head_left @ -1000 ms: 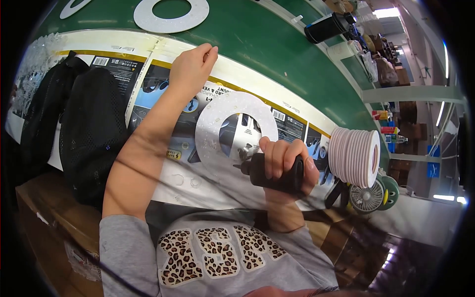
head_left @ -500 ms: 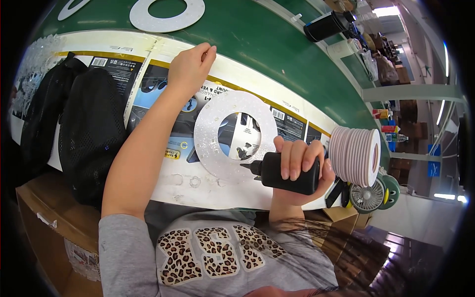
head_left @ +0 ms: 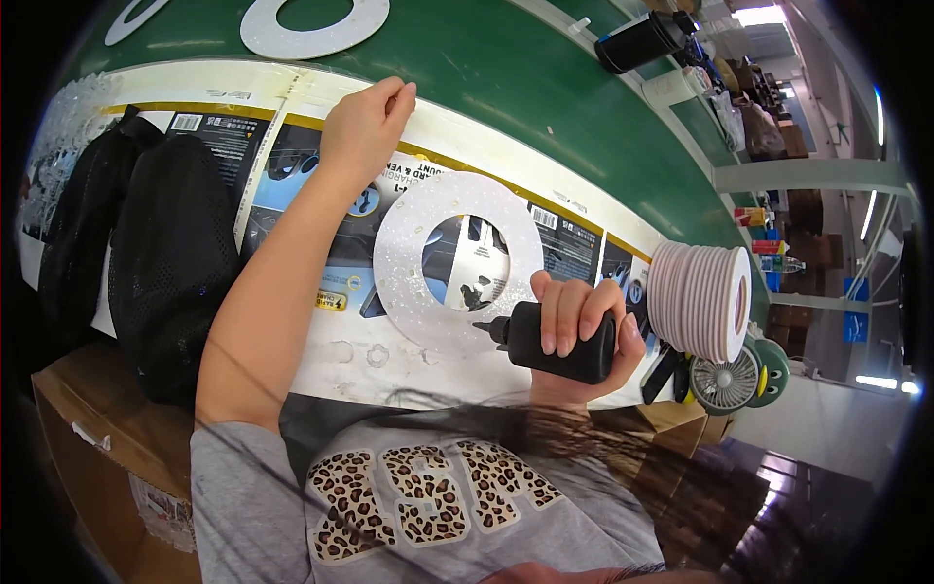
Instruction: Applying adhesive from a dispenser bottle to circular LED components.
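A small black squeeze bottle [head_left: 561,343] with a pointed nozzle lies tilted in my right hand [head_left: 584,321], its fingers wrapped round it. The nozzle points left, over the near right part of a flat white glittery ring [head_left: 401,255]. That ring rests on a printed cardboard sheet [head_left: 321,375], which shows through its round hole. Beyond the ring to the left, my left hand [head_left: 365,128] is closed above the sheet's far edge. Its fingers are curled and thumb and forefinger come together; anything between them is hidden.
A stack of white rings [head_left: 693,300] stands on the right beside a small fan [head_left: 725,380]. Black mesh bags [head_left: 170,263] lie at left. More white rings [head_left: 336,39] sit on the green tabletop [head_left: 506,88]. A black bottle [head_left: 642,41] is far right.
The whole view has shifted slightly. Both hands keep their grips, and the bottle's nozzle stays near the ring's near right part.
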Demonstrator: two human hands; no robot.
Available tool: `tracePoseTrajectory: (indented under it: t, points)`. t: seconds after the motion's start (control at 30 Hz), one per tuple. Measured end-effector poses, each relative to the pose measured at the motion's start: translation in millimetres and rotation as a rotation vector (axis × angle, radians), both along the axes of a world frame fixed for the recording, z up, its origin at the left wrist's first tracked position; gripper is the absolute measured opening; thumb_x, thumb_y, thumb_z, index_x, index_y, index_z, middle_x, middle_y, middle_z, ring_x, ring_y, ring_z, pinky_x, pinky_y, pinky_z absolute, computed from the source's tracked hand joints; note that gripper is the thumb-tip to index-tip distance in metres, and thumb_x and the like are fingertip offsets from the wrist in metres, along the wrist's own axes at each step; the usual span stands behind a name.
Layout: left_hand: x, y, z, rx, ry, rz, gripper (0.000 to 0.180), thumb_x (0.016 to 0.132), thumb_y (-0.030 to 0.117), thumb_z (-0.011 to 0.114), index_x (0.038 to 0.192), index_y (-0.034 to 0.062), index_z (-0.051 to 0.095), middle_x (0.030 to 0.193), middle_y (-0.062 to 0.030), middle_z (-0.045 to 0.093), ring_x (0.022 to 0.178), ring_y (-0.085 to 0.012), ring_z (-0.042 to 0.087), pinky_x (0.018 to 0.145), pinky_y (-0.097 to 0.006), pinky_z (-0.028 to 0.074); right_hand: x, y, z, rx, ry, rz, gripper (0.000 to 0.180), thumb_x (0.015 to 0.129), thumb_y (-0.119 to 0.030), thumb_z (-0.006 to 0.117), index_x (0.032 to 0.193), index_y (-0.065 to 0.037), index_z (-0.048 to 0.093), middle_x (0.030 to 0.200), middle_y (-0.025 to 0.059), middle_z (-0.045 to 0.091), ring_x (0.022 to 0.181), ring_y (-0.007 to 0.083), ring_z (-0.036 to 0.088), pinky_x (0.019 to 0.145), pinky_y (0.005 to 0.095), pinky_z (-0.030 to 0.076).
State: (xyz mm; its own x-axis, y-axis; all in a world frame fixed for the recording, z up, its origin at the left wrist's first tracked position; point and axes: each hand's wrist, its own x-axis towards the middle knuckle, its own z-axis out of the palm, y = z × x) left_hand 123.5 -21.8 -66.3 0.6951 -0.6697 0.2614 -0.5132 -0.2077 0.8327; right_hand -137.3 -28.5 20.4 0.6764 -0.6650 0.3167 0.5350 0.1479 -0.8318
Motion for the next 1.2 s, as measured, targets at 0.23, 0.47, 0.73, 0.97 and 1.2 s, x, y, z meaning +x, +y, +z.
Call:
tracePoseTrajectory:
  t: [0.23, 0.47, 0.73, 0.97, 1.2]
  points:
    - [1.2, 2.4, -0.3, -0.020, 0.043, -0.003, 0.031, 0.092, 0.029, 0.050, 0.076, 0.0045, 0.058, 0.063, -0.0130, 0.059, 0.059, -0.0326, 0.056, 0.054, -0.041, 0.041, 1.6, 0.7, -3.8, 0.005, 0.007, 0.016, 0.035, 0.090, -0.038, 0.034, 0.071, -0.011, 0.043, 0.057, 0.0015, 0.048, 0.051, 0.0116, 0.044, 0.072, 0.0306, 0.032]
    - [1.5, 0.9, -3.0, 0.005, -0.012, -0.014, 0.033, 0.095, 0.032, 0.047, 0.082, 0.0047, 0.061, 0.059, -0.0067, 0.056, 0.052, -0.0169, 0.054, 0.053, -0.030, 0.041, 0.5, 1.0, -0.2, 0.039, 0.036, -0.048, 0.032, 0.091, -0.035, 0.037, 0.069, -0.012, 0.041, 0.054, 0.0016, 0.044, 0.050, 0.0127, 0.041, 0.078, 0.0343, 0.033]
    - [2.6, -0.2, -4.7, 0.000, -0.024, -0.014, 0.033, 0.095, 0.032, 0.047, 0.082, 0.0049, 0.061, 0.058, -0.0063, 0.056, 0.052, -0.0162, 0.054, 0.052, -0.030, 0.041, -10.9, -0.1, 6.6, 0.054, -0.101, -0.028, 0.032, 0.091, -0.037, 0.034, 0.072, -0.012, 0.044, 0.058, 0.0020, 0.049, 0.052, 0.0129, 0.046, 0.076, 0.0345, 0.032]
    - [-0.2, 1.7, -1.3, -0.028, 0.004, 0.004, 0.031, 0.092, 0.030, 0.050, 0.075, 0.0045, 0.056, 0.062, -0.0119, 0.058, 0.059, -0.0322, 0.055, 0.054, -0.041, 0.040, -19.1, 1.4, 6.3, -0.074, -0.003, 0.277, 0.033, 0.094, -0.036, 0.031, 0.075, -0.012, 0.045, 0.062, 0.0021, 0.053, 0.057, 0.0130, 0.050, 0.079, 0.0364, 0.030]
    - [0.7, 2.3, -2.6, -0.011, -0.002, -0.006, 0.031, 0.093, 0.030, 0.050, 0.077, 0.0053, 0.058, 0.063, -0.0114, 0.059, 0.060, -0.0316, 0.056, 0.054, -0.040, 0.041, -16.2, 9.7, 4.6, -0.008, 0.126, 0.275, 0.035, 0.091, -0.038, 0.037, 0.071, -0.011, 0.047, 0.059, 0.0016, 0.051, 0.052, 0.0128, 0.047, 0.080, 0.0353, 0.030]
